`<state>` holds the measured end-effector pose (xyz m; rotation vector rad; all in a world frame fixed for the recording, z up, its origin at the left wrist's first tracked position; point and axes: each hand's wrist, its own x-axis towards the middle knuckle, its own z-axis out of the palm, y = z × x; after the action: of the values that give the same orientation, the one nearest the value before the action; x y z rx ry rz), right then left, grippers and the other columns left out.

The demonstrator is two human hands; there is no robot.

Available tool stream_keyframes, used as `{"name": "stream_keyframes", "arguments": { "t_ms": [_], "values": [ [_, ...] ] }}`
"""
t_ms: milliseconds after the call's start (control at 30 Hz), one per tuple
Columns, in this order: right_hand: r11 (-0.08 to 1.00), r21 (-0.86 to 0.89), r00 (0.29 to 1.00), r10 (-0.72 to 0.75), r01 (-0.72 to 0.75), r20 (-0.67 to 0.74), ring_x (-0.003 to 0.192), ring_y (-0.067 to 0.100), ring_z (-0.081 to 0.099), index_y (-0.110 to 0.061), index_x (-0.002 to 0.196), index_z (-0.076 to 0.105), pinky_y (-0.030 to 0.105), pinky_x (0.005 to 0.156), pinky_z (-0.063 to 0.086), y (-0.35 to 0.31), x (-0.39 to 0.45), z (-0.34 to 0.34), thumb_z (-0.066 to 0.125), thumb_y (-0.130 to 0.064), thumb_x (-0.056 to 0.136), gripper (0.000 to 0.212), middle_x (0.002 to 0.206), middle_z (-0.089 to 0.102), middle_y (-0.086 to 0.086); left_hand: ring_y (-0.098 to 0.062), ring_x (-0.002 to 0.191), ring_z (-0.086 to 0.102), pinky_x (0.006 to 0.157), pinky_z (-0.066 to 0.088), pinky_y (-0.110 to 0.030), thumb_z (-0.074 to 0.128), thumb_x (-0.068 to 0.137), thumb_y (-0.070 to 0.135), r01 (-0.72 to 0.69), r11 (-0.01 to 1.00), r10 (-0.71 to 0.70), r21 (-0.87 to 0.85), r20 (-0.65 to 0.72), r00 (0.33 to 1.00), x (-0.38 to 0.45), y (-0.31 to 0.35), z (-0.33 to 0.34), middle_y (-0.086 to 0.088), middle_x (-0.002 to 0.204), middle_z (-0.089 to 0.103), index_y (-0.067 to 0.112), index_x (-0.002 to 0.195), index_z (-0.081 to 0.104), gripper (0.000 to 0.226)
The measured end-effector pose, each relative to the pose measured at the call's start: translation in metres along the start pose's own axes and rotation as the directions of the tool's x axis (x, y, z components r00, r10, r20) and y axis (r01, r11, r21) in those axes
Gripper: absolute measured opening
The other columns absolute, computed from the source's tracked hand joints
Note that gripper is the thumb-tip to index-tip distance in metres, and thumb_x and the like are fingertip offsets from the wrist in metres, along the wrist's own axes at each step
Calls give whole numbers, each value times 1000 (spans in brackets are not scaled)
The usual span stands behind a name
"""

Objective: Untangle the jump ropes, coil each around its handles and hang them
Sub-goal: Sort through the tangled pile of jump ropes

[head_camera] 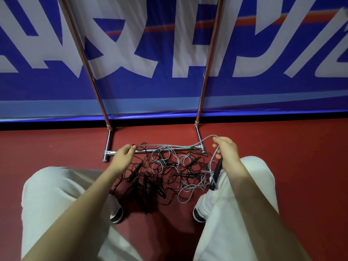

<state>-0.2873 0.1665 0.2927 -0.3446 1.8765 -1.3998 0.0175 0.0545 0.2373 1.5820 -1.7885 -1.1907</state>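
A person squats on red flooring, knees in pale trousers (56, 194) apart and shoes to either side of a tangle of jump ropes (165, 172) — black and grey cords w/ several black handles mixed through it. The right hand (225, 150) grips a black handle (216, 173) and a loop of grey rope (169, 146); the left hand (124, 154) pinches the same cord, drawn taut btwn the two above the pile. By the look of it, work is at an early stage: one rope being freed, none coiled, none seen hung. No containers in view. Beyond, the chrome rack (150, 152) base and uprights stand bare vs. a blue banner (56, 87).
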Motion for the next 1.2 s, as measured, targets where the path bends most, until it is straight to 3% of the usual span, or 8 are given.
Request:
{"name": "stream_keyframes", "arguments": {
  "t_ms": [33,133,267,433,567,700,967,1200],
  "values": [
    [988,-137,997,-79,75,-24,66,12,50,-19,90,58,21,52,37,1,-3,1,59,-17,93,3,81,57,-1,-16,65,37,61,32,-32,44,104,26,-47,999,47,-28,-3,999,-7,12,-1,1,66,38,12,73,42,34],
    [906,-370,974,-226,205,-14,81,16,57,-20,124,52,28,70,41,4,-11,6,59,-18,91,34,92,56,-5,-5,57,34,55,31,-21,45,104,24,-156,984,162,-87,64,985,-30,38,-6,9,63,37,11,77,46,30],
    [789,-538,935,-355,296,-7,111,20,50,-24,135,46,34,88,45,5,-21,21,56,-21,92,45,112,55,-2,-6,58,32,54,31,-20,46,104,22,-196,955,237,-221,174,956,-47,52,-9,5,66,38,15,78,48,28],
    [923,-241,940,-242,299,239,80,1,58,-27,118,61,20,68,40,2,-27,42,56,-21,93,26,110,68,-1,-8,56,32,54,31,-22,46,104,20,-160,938,238,-307,239,941,-48,60,3,6,64,36,12,79,49,27],
    [904,-277,808,-113,325,578,62,-5,51,-35,112,66,12,53,33,11,-48,62,55,-27,96,21,91,70,-14,-9,56,30,54,25,-25,48,103,26,-108,916,233,-386,294,927,-48,58,15,10,61,36,18,75,48,29],
    [898,-339,685,61,280,726,57,6,41,-21,88,67,18,45,25,27,-61,72,49,-30,99,22,74,68,-3,-9,56,29,53,23,-27,51,92,34,-116,898,241,-423,255,936,-47,57,15,11,59,37,16,76,50,24],
    [979,-85,803,-101,186,587,45,6,26,-16,65,58,23,45,15,18,-50,61,57,-28,96,33,51,34,-9,-2,52,35,51,31,-16,53,102,19,-182,938,262,-296,259,930,-47,47,23,13,57,41,12,75,55,28],
    [986,137,992,-108,98,60,44,2,35,-13,66,57,16,38,23,1,-25,36,61,-19,94,29,54,49,-10,-10,55,35,54,30,-25,57,98,39,-134,967,14,217,479,878,-28,8,31,4,62,38,7,72,55,41]
  ]
}}
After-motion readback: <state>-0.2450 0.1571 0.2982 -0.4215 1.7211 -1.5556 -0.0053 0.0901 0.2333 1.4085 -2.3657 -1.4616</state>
